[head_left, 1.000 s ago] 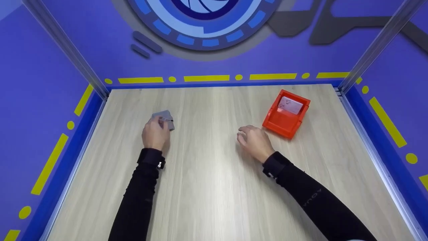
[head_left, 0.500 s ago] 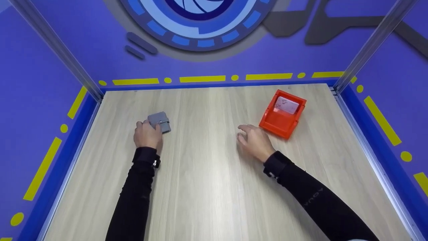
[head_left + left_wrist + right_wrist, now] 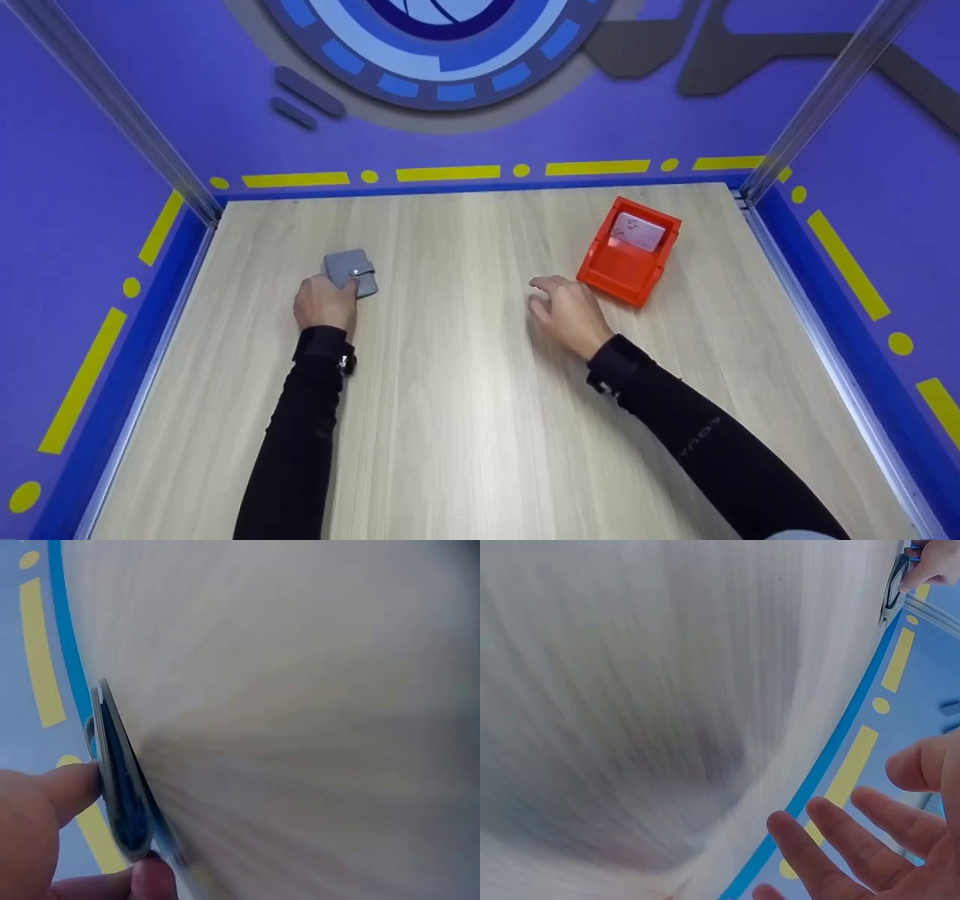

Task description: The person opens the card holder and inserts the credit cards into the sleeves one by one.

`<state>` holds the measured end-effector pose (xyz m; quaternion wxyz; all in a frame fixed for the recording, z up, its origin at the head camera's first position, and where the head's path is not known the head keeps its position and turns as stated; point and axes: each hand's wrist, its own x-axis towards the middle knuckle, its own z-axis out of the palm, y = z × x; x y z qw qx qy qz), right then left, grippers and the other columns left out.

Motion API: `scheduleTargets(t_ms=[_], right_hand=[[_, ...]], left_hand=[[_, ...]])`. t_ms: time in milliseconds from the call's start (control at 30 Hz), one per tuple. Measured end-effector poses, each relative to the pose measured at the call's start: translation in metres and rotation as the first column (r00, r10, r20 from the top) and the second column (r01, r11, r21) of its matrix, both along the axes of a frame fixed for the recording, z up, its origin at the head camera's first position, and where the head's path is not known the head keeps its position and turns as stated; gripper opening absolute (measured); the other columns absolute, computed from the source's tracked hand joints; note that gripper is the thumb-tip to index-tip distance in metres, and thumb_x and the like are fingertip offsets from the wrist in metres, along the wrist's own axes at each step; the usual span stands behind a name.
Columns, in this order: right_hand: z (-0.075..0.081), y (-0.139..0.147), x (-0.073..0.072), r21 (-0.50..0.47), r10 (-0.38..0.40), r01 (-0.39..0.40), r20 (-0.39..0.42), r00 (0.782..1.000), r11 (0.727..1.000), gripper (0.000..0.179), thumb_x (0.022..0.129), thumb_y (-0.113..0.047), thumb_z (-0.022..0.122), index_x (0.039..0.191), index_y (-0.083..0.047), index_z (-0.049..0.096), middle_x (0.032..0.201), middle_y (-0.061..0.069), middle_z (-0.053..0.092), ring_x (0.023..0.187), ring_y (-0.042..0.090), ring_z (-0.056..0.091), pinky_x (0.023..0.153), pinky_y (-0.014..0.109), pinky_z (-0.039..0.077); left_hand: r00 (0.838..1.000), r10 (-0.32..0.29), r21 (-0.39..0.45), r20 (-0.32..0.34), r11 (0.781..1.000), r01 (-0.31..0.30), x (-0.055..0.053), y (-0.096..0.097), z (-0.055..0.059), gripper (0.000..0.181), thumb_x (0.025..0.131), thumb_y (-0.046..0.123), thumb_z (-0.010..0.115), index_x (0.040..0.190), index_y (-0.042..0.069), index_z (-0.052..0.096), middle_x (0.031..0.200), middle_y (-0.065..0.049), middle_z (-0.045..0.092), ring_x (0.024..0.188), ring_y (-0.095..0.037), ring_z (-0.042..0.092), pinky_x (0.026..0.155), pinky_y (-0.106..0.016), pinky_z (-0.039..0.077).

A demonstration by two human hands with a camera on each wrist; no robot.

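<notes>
1. One grey wallet (image 3: pixel 346 264), toward the left of the surface (image 3: pixel 450 375), is pinched by the left hand (image 3: pixel 322 304) at its near left edge, thumb on one cover, a fingertip by the folded spine.
2. Since a second ago, those fingers have slipped off its top, leaving the snap strap (image 3: pixel 365 269) in plainer view; this suggests a changed grip, with the fastening easier to reach.
3. Its contact with the surface I cannot tell.
4. The right hand (image 3: pixel 571 319) stays as before, fingers relaxed and holding nothing, just beside the red tray (image 3: pixel 621 268).
</notes>
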<state>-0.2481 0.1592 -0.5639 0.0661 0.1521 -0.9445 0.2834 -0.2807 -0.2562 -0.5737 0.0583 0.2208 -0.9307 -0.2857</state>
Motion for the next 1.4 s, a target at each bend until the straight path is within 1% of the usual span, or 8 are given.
scheduleTargets(t_ms=[133,233,400,600,800,1067,1300,1400], right_hand=[[0.0,0.001,0.0,0.006,-0.008,0.008,-0.009,1.0,1.0,0.029,0.105,-0.018,0.067,0.125,-0.003,0.08,0.123,0.018,0.082,0.12,0.035,0.078,0.11,0.052,0.058],[0.001,0.002,0.0,0.003,-0.017,0.017,-0.002,1.0,1.0,0.028,0.105,-0.019,0.067,0.124,-0.003,0.081,0.122,0.017,0.083,0.119,0.034,0.079,0.111,0.053,0.057],[0.003,0.002,-0.001,-0.006,-0.022,0.022,0.018,1.0,1.0,0.028,0.105,-0.019,0.067,0.124,-0.003,0.081,0.122,0.017,0.083,0.118,0.034,0.079,0.112,0.053,0.057],[0.006,-0.001,-0.002,-0.023,-0.022,0.022,0.03,0.999,0.999,0.028,0.106,-0.019,0.066,0.122,-0.003,0.082,0.122,0.017,0.083,0.115,0.033,0.079,0.108,0.051,0.06],[0.011,-0.002,-0.003,-0.033,-0.024,0.024,0.009,1.0,0.999,0.025,0.105,-0.017,0.066,0.116,-0.003,0.083,0.117,0.016,0.084,0.108,0.033,0.08,0.102,0.05,0.062],[0.021,-0.005,-0.006,-0.081,-0.043,0.047,0.058,0.997,0.996,0.025,0.106,-0.019,0.065,0.113,-0.004,0.083,0.109,0.014,0.083,0.095,0.031,0.076,0.091,0.047,0.064],[0.034,-0.007,-0.003,-0.112,-0.044,0.046,0.027,0.999,0.993,0.019,0.103,-0.019,0.069,0.097,-0.008,0.082,0.09,0.008,0.079,0.08,0.024,0.067,0.077,0.036,0.055],[0.04,-0.009,-0.002,-0.147,-0.042,0.042,0.008,0.999,0.988,0.018,0.103,-0.018,0.07,0.093,-0.009,0.082,0.085,0.007,0.077,0.077,0.023,0.065,0.074,0.033,0.051]], left_hand=[[0.999,0.035,0.105,-0.033,0.994,-0.031,-0.001,-0.002,0.0,0.046,0.1,0.037,0.076,0.113,-0.007,0.075,0.118,-0.028,0.077,0.11,-0.045,0.072,0.096,-0.056,0.055],[0.998,0.039,0.14,-0.041,0.99,-0.033,0.0,-0.003,0.001,0.043,0.1,0.037,0.075,0.111,-0.005,0.074,0.117,-0.026,0.077,0.107,-0.041,0.071,0.095,-0.054,0.054],[0.999,0.037,0.185,-0.034,0.982,-0.031,0.001,-0.003,0.005,0.043,0.102,0.035,0.07,0.121,-0.004,0.074,0.127,-0.026,0.076,0.119,-0.044,0.071,0.105,-0.055,0.053],[0.999,0.031,0.243,-0.042,0.97,-0.02,0.005,0.003,0.019,0.047,0.104,0.035,0.068,0.134,0.0,0.071,0.135,-0.023,0.075,0.131,-0.044,0.067,0.114,-0.055,0.049],[0.992,0.002,0.276,-0.124,0.961,0.032,0.011,0.024,0.038,0.042,0.107,0.033,0.068,0.137,0.003,0.072,0.12,-0.016,0.078,0.113,-0.035,0.071,0.101,-0.049,0.053],[0.965,-0.032,0.288,-0.262,0.951,0.11,0.022,0.061,0.059,0.038,0.106,0.03,0.071,0.136,0.008,0.075,0.113,-0.012,0.08,0.097,-0.029,0.074,0.083,-0.04,0.051],[0.936,-0.075,0.35,-0.343,0.915,0.202,0.038,0.096,0.063,0.033,0.106,0.027,0.073,0.132,0.008,0.073,0.113,-0.011,0.077,0.095,-0.026,0.073,0.08,-0.037,0.054],[0.93,-0.095,0.378,-0.355,0.895,0.236,0.044,0.112,0.062,0.033,0.106,0.025,0.073,0.133,0.007,0.071,0.115,-0.012,0.076,0.094,-0.026,0.072,0.079,-0.036,0.054]])
